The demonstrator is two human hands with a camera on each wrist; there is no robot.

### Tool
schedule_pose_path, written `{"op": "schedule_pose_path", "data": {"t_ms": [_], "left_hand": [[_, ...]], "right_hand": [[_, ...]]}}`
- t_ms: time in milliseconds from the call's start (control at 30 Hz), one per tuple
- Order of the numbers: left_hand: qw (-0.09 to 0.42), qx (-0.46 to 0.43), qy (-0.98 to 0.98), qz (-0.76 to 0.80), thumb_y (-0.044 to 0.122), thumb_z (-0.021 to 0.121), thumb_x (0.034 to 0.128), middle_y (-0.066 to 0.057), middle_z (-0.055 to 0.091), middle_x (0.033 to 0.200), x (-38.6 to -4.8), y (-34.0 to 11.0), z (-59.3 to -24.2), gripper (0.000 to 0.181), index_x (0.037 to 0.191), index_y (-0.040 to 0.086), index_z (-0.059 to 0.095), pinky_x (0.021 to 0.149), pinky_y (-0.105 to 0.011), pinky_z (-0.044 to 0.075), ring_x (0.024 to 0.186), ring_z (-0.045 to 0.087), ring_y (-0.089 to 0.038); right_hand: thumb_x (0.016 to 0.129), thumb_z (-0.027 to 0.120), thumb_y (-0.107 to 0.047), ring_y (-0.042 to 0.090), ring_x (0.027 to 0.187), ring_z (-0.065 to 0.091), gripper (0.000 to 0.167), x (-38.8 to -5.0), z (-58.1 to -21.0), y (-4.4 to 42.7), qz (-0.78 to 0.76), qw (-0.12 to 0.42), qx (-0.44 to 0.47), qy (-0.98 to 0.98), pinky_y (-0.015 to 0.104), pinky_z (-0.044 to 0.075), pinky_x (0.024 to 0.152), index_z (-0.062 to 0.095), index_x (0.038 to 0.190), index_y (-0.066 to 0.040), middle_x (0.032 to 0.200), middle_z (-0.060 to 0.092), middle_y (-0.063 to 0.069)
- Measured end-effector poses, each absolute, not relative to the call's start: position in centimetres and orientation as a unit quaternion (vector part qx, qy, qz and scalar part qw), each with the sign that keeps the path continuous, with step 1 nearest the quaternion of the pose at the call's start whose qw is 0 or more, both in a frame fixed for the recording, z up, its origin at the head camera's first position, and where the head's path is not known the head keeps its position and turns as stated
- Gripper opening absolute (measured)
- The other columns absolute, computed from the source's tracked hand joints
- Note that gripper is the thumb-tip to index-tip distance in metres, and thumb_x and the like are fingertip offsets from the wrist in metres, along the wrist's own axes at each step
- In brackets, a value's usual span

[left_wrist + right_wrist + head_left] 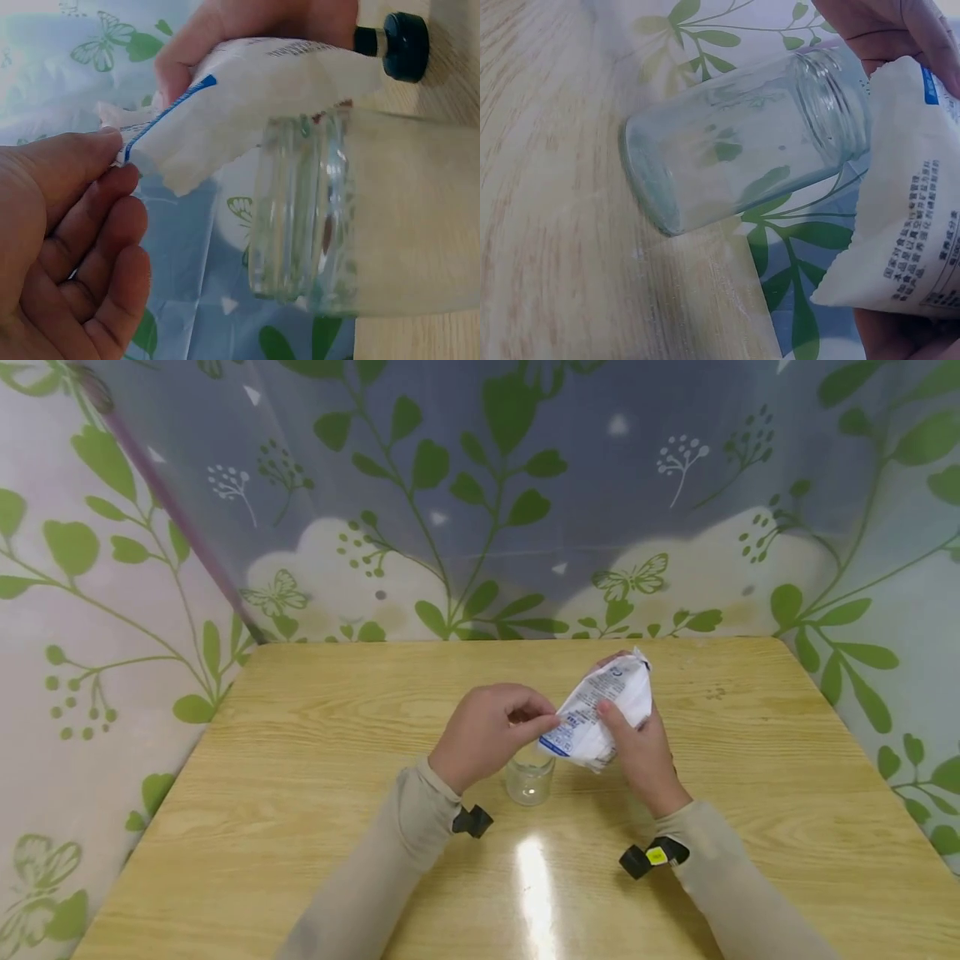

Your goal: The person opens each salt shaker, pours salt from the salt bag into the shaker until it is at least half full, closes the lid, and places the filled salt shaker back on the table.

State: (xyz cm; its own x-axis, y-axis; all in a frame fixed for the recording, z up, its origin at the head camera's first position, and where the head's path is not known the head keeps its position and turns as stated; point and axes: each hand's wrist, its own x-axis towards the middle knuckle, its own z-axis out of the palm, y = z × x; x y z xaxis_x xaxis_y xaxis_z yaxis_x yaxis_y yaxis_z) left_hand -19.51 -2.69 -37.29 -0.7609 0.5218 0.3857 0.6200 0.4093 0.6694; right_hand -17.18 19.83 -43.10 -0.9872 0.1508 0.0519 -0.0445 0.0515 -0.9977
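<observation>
A white printed packet (611, 714) with a blue edge is tilted over a clear glass jar (529, 779) on the table. The right hand (647, 752) grips the packet's body, thumb across its printed face. At its lower left corner, the left hand (498, 727) pinches the edge between thumb and index finger, as the left wrist view also shows at the packet (225, 105). The jar (735, 142) stands upright without a lid and looks empty in the right wrist view. Whether the packet's mouth touches the jar's rim (300, 210) cannot be told.
The wood-grain table (300, 777) ends at a patterned cloth backdrop (480, 527) behind and at both sides. A black wrist device (472, 821) is strapped on the left wrist and another (652, 857) on the right.
</observation>
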Motion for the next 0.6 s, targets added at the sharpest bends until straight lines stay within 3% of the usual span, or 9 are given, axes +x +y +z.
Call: {"op": "schedule_pose_path", "data": {"t_ms": [233,600], "left_hand": [[0.083,-0.339,-0.838,-0.419,0.025,0.077,0.0956,0.01,0.074,0.089,-19.5,-2.8,-37.2,0.009,0.096,0.017,0.08,0.076,-0.02,0.054,0.078,0.063,0.0],[0.083,-0.327,-0.834,-0.436,0.025,0.077,0.0962,0.011,0.074,0.088,-19.8,-3.0,-37.4,0.01,0.096,0.016,0.08,0.071,-0.021,0.055,0.075,0.062,0.0]], "right_hand": [[0.106,0.058,-0.023,0.004,0.094,0.066,0.056,-17.1,-42.6,19.5,0.678,0.094,-0.021,-0.729,0.02,0.057,0.079,0.035,0.153,-0.002,0.116,0.061,0.004],[0.106,0.058,-0.032,0.003,0.092,0.066,0.06,-18.2,-41.1,19.8,0.654,0.067,-0.005,-0.753,0.021,0.057,0.076,0.036,0.152,-0.002,0.12,0.059,0.012]]}}
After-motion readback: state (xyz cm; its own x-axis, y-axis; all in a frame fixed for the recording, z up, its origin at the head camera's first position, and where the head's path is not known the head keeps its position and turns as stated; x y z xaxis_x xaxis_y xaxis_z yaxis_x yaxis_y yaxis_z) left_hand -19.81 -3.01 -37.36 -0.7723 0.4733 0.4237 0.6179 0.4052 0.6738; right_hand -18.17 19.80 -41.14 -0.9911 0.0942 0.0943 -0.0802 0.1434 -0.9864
